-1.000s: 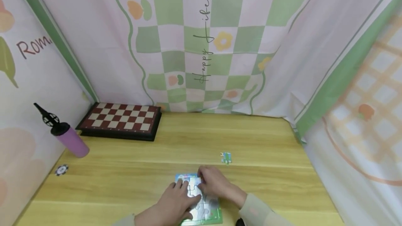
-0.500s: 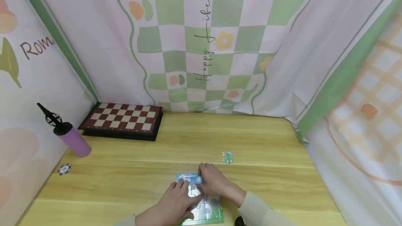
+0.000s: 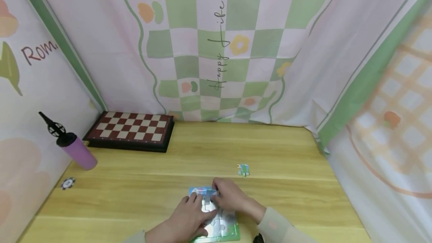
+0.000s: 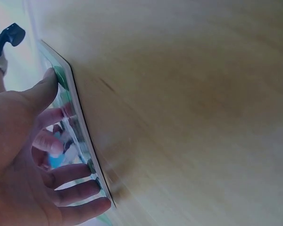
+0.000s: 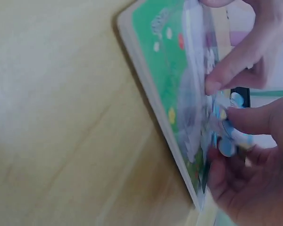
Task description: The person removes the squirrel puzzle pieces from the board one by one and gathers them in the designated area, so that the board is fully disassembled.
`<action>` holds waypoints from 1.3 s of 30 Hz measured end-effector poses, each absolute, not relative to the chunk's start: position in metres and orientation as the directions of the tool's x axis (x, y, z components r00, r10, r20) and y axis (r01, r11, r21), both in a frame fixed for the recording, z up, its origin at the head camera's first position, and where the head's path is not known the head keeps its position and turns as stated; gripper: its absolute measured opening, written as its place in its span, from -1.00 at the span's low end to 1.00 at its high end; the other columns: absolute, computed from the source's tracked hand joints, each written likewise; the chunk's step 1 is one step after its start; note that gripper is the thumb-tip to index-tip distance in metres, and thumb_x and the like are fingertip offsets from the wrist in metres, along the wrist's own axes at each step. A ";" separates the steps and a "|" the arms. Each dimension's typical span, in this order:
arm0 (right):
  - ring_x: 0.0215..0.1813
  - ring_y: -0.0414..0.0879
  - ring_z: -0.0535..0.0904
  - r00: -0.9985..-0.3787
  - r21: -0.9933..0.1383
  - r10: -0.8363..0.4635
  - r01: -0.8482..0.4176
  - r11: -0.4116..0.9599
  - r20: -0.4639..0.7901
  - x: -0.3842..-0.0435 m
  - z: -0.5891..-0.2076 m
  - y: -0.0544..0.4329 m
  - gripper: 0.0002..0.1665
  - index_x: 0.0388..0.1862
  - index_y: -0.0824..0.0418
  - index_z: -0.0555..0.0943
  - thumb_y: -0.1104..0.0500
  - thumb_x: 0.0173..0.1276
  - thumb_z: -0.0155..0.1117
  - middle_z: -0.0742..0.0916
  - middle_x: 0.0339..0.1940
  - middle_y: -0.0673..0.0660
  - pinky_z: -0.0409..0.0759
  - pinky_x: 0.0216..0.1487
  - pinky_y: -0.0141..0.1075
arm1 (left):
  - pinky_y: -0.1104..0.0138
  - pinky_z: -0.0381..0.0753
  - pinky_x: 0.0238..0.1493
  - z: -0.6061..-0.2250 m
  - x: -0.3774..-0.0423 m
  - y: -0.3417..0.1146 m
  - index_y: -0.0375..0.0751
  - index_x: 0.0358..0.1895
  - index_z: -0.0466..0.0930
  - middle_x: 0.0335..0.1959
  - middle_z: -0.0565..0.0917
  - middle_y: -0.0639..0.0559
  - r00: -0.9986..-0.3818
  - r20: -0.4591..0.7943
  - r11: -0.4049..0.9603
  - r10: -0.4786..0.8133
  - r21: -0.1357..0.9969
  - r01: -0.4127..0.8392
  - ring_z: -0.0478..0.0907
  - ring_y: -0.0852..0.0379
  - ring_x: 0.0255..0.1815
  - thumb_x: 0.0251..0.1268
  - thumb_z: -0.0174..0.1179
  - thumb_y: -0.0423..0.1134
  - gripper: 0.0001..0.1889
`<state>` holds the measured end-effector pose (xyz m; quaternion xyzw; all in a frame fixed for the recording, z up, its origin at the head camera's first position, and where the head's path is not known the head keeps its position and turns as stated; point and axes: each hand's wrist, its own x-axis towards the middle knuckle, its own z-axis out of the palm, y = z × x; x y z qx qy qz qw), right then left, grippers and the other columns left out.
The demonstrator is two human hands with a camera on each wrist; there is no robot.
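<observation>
A jigsaw puzzle [image 3: 233, 231] with a green lower border lies flat on the table, its middle bright with glare. Over its left side rests my left hand [image 3: 189, 216], fingers spread along the edge and thumb reaching across the pieces. My right hand [image 3: 234, 197] is at the upper right part of the puzzle. In the right wrist view, it pinches a light-blue puzzle piece [image 5: 226, 147] between thumb and fingers, close over the board; much of that piece is hidden by the fingers. A separate blue and green puzzle piece [image 3: 243, 170] lies on the table beyond the right hand.
A red and cream chessboard [image 3: 129, 126] lies at the back left. Beside it stands a purple cylinder with a black top [image 3: 79, 153], and a black and white round chip [image 3: 68, 183] lies nearer. Patterned curtains [image 3: 216, 48] enclose the table's back and sides.
Both hands keep their places on the puzzle, with only slight movement in the right hand's fingers. The loose piece on the table has stayed put.
</observation>
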<state>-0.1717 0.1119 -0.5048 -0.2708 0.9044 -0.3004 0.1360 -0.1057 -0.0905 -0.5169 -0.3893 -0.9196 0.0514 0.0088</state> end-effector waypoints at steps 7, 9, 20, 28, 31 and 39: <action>-0.34 -0.25 0.55 -0.849 -0.729 -0.528 -0.342 0.594 -0.032 -0.189 -0.497 0.135 -0.93 -0.12 0.23 0.54 0.26 0.50 0.24 0.70 -0.32 0.05 0.60 -0.37 -0.43 | 0.19 0.67 -0.22 -0.519 -0.108 -0.091 0.56 0.32 0.47 -0.09 0.55 -0.02 -0.696 -0.025 0.692 0.718 -0.076 0.717 0.48 0.01 -0.05 0.14 0.24 0.45 -0.38; -0.27 -0.21 0.61 -0.872 -0.714 -0.490 -0.344 0.609 0.003 -0.197 -0.494 0.147 -0.89 -0.06 0.26 0.57 0.28 0.49 0.24 0.74 -0.25 0.10 0.66 -0.30 -0.41 | 0.21 0.66 -0.25 -0.519 -0.108 -0.091 0.56 0.32 0.46 -0.09 0.55 -0.01 -0.695 -0.025 0.692 0.718 -0.073 0.718 0.47 0.01 -0.07 0.14 0.23 0.46 -0.37; -0.13 -0.05 0.73 -0.950 -0.681 -0.311 -0.248 0.689 0.032 -0.232 -0.485 0.228 -0.69 0.18 0.37 0.60 0.36 0.50 0.22 0.75 -0.06 0.26 0.76 -0.19 -0.32 | 0.19 0.66 -0.28 -0.518 -0.109 -0.093 0.59 0.36 0.41 -0.01 0.57 -0.05 -0.704 -0.072 0.703 0.707 -0.038 0.710 0.49 -0.02 -0.02 0.16 0.17 0.48 -0.36; -0.26 -0.12 0.69 -0.958 -0.658 -0.287 -0.220 0.721 0.006 -0.236 -0.506 0.250 -0.73 0.04 0.35 0.64 0.43 0.36 0.30 0.77 -0.22 0.20 0.72 -0.27 -0.36 | 0.27 0.54 -0.41 -0.520 -0.108 -0.094 0.59 0.32 0.42 -0.12 0.54 0.00 -0.692 -0.050 0.690 0.720 -0.054 0.722 0.45 0.03 -0.13 0.14 0.16 0.49 -0.37; -0.17 -0.06 0.71 -0.955 -0.608 -0.295 -0.253 0.752 0.032 -0.237 -0.513 0.251 -0.77 -0.01 0.30 0.67 0.40 0.36 0.33 0.79 -0.18 0.19 0.76 -0.14 -0.20 | 0.30 0.50 -0.43 -0.520 -0.108 -0.094 0.58 0.30 0.42 -0.14 0.53 0.01 -0.690 -0.033 0.688 0.723 -0.049 0.724 0.42 0.05 -0.15 0.14 0.17 0.48 -0.39; 0.00 0.14 0.74 -0.957 -0.483 -0.286 -0.272 0.832 0.046 -0.240 -0.513 0.249 -0.81 -0.05 0.26 0.70 0.32 0.37 0.36 0.80 -0.05 0.24 0.74 0.07 0.11 | 0.28 0.55 -0.41 -0.521 -0.109 -0.092 0.58 0.31 0.43 -0.11 0.54 0.01 -0.688 -0.011 0.686 0.726 -0.065 0.725 0.45 0.04 -0.12 0.13 0.15 0.49 -0.38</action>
